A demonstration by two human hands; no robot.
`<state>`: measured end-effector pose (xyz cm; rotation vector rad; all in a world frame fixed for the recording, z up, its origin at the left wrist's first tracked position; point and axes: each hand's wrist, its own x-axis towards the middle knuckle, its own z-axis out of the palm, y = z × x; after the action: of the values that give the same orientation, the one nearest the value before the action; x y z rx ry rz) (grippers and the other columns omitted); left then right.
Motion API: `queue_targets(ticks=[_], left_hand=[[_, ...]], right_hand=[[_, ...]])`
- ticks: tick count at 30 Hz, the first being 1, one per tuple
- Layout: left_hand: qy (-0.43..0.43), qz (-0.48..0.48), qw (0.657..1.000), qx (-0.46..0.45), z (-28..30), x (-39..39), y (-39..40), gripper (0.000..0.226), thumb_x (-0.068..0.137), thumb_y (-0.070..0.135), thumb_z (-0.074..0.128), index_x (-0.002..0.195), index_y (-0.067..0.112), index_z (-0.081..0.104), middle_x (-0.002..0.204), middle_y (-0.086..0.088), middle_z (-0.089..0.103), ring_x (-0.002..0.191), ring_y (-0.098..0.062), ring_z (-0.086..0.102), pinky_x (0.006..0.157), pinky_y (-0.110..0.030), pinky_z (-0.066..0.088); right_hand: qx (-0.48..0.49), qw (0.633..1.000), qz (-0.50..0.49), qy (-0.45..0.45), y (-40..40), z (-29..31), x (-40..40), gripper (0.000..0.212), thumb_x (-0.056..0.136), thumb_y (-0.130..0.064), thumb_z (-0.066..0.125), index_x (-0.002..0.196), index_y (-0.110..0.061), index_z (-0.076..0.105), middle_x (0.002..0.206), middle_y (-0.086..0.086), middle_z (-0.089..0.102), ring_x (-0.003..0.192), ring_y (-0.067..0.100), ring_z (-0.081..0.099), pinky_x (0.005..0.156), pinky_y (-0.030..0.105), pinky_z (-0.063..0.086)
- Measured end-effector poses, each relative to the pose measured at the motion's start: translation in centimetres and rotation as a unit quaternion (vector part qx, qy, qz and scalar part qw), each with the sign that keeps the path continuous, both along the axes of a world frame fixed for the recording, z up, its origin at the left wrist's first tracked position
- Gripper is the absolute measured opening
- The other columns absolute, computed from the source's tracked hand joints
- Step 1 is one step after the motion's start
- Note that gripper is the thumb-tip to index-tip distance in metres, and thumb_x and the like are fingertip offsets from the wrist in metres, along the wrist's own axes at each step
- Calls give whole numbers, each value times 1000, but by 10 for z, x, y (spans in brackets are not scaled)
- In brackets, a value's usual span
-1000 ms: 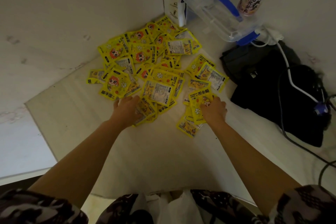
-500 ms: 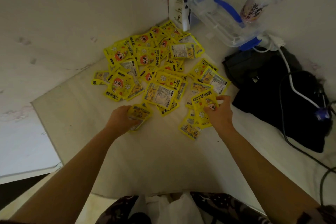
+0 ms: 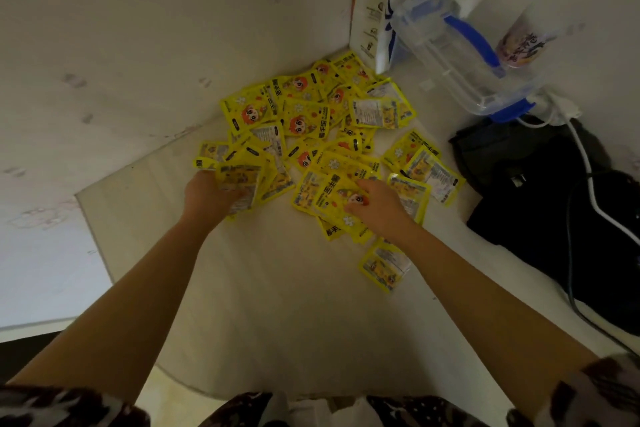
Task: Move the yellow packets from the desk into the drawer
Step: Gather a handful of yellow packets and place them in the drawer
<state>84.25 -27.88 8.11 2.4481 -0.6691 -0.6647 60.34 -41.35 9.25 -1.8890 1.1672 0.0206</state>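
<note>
Packets [image 3: 311, 135] lie heaped on the desk [image 3: 277, 305], fanning out from its back corner. My left hand [image 3: 204, 196] grips a small stack at the heap's near left edge. My right hand [image 3: 377, 206] rests on loose packets at the near right edge, fingers curled; I cannot tell whether it pinches one. No drawer shows. I judge gathering best done by squaring each stack before lifting, since slick packets may slide out.
</note>
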Motion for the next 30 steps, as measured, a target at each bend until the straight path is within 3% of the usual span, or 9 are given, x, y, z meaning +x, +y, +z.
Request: queue_targets(ticks=[4, 8, 11, 13, 17, 20, 25, 27, 30], left_hand=[[19, 32, 999, -18, -3, 14, -10, 40, 72, 21, 80, 109, 8, 69, 105, -17, 70, 98, -32, 66, 84, -40, 54], [62, 53, 997, -6, -11, 22, -15, 44, 73, 25, 80, 113, 10, 69, 109, -15, 69, 103, -32, 64, 90, -45, 53], [96, 66, 993, -10, -18, 21, -16, 44, 74, 27, 79, 114, 12, 68, 110, -13, 69, 104, -31, 64, 91, -47, 52], [111, 70, 991, -14, -24, 20, -15, 44, 73, 27, 79, 114, 14, 69, 110, -12, 70, 104, -31, 64, 91, -48, 52], [127, 92, 987, -29, -28, 13, -13, 39, 74, 24, 79, 111, 15, 71, 106, -10, 71, 100, -27, 66, 90, -45, 54], [126, 107, 985, -44, -28, 5, -10, 38, 75, 24, 78, 111, 13, 70, 99, -7, 70, 92, -22, 66, 83, -36, 54], [135, 141, 979, -62, -30, -12, 6, 40, 73, 28, 80, 109, 14, 71, 99, -8, 73, 92, -24, 69, 85, -44, 57], [147, 158, 972, -90, -31, -22, 15, 36, 76, 24, 78, 109, 14, 71, 97, -3, 71, 89, -20, 68, 81, -34, 55], [169, 190, 959, -128, -30, -40, 29, 32, 79, 19, 75, 110, 14, 70, 96, -2, 69, 85, -16, 66, 75, -27, 50]], right_hand=[[6, 999, 48, 14, -5, -8, 25, 47, 88, -13, 63, 134, -7, 51, 136, 12, 53, 119, 26, 54, 90, 31, 46], [-29, 996, 70, 50, -10, -26, 41, 28, 86, -14, 64, 109, 2, 61, 106, 14, 56, 99, 27, 55, 76, 33, 42], [-75, 989, 98, 78, -12, -35, 46, 39, 88, -20, 62, 126, -10, 56, 131, 16, 42, 121, 31, 44, 99, 41, 43], [-94, 986, 98, 99, -12, -38, 47, 38, 89, -20, 60, 126, -12, 56, 138, 17, 39, 127, 36, 37, 105, 43, 36], [-99, 979, 122, 132, -8, -43, 50, 30, 89, -24, 57, 116, -10, 56, 127, 16, 47, 122, 38, 40, 101, 41, 31], [-67, 983, 111, 127, -6, -44, 49, 41, 89, -25, 59, 128, -16, 52, 130, 18, 42, 121, 40, 42, 101, 45, 40], [-74, 984, 100, 127, -3, -40, 45, 39, 90, -25, 58, 128, -18, 51, 128, 13, 42, 116, 34, 48, 99, 48, 39], [-72, 985, 95, 126, -2, -37, 39, 36, 90, -25, 57, 126, -19, 51, 125, 10, 50, 117, 33, 48, 97, 48, 34], [-59, 988, 87, 112, 2, -32, 25, 46, 93, -26, 54, 137, -27, 42, 121, 5, 59, 119, 30, 50, 98, 48, 30]])
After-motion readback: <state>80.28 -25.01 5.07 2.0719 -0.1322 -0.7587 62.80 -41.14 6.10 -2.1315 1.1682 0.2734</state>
